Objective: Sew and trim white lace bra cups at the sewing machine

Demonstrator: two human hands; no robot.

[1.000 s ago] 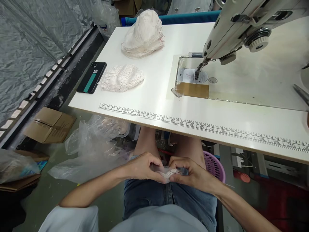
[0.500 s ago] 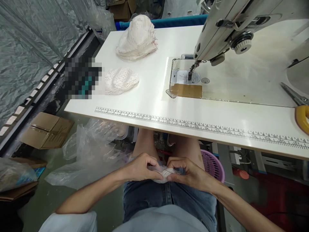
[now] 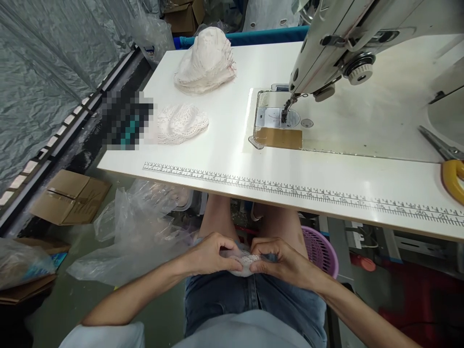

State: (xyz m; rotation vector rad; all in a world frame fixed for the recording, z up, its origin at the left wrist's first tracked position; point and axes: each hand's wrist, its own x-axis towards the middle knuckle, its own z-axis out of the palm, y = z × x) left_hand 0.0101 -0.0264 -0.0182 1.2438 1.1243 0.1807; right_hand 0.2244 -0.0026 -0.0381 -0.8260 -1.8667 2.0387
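On my feed, both hands worked over the lap, just off the tabletop's (image 3: 224,150) near edge. The left hand (image 3: 212,255) pinched the left side of a small white lace piece (image 3: 245,270); the right hand (image 3: 286,263) pinched its right side. I saw a lace stack (image 3: 183,124) far left, a cream fabric pile (image 3: 206,63) beyond it, and a sewing machine (image 3: 333,53) far right.

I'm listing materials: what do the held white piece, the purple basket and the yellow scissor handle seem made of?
Held white piece: soft, matte, probably lace from its openwork edge; fibre unclear. Purple basket: likely plastic, slightly glossy, with a perforated wall. Yellow scissor handle: apparently smooth plastic, thick, evenly coloured.
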